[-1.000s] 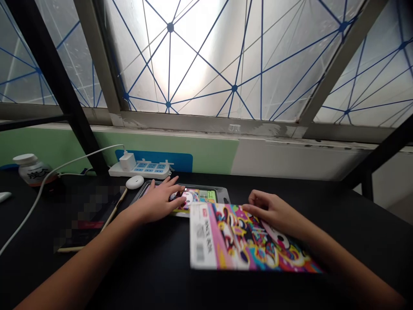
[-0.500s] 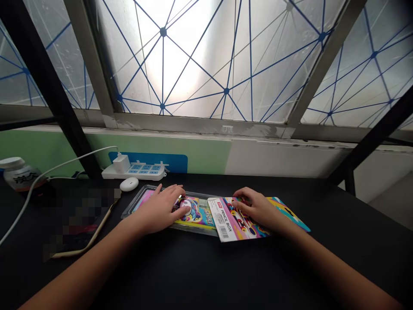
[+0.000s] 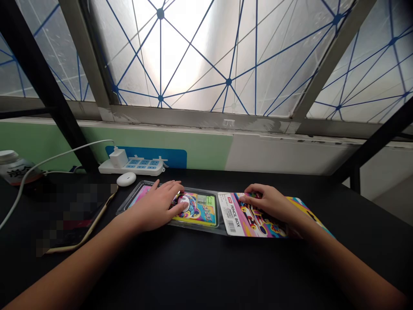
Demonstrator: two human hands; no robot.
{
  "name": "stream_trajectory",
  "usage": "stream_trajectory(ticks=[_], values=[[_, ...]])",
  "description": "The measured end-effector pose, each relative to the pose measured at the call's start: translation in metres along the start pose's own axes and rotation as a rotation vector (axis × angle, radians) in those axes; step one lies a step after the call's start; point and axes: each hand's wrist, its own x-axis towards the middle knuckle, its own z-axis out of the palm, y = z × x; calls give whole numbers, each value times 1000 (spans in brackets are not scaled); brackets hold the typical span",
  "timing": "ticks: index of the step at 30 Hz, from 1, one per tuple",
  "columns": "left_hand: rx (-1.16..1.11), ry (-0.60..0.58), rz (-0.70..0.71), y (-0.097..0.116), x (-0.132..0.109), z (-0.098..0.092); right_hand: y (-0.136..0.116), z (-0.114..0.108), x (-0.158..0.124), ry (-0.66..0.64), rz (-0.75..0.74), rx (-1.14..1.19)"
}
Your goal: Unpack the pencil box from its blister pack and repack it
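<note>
My left hand (image 3: 158, 204) lies flat, fingers spread, on a colourful pencil box (image 3: 196, 209) that sits in a clear plastic tray (image 3: 124, 202) on the black table. To its right, a bright printed card labelled PENCIL BOX (image 3: 248, 219) lies flat on the table, its left edge beside the tray. My right hand (image 3: 269, 202) rests on top of that card with the fingers curled loosely, pressing it down rather than gripping it.
A white power strip (image 3: 135, 165) with a plugged charger and cable lies at the wall. A small white oval device (image 3: 126, 178) sits beside the tray, a bottle (image 3: 13, 168) stands far left, and a wooden stick (image 3: 90, 228) lies left of my arm.
The printed card has moved away from me and come down flat next to the tray, my right hand going with it. My left hand has stayed on the pencil box.
</note>
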Motion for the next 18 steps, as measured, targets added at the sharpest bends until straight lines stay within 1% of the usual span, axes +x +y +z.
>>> stream_trajectory(ticks=[6,9,11,14,16,18], values=[[-15,7,-37,1,0,2,8,-8,1,82,9,-38],[-14,18,-53,1,-1,4,8,-9,1,97,-1,-40],[-13,36,-61,1,0,5,5,-6,0,103,1,-42],[-27,50,-67,5,1,7,-5,5,-3,92,-9,-36],[-56,53,-66,12,0,9,-13,14,-5,84,-22,-31],[-120,73,-57,25,-1,11,-21,21,-8,83,-30,-32]])
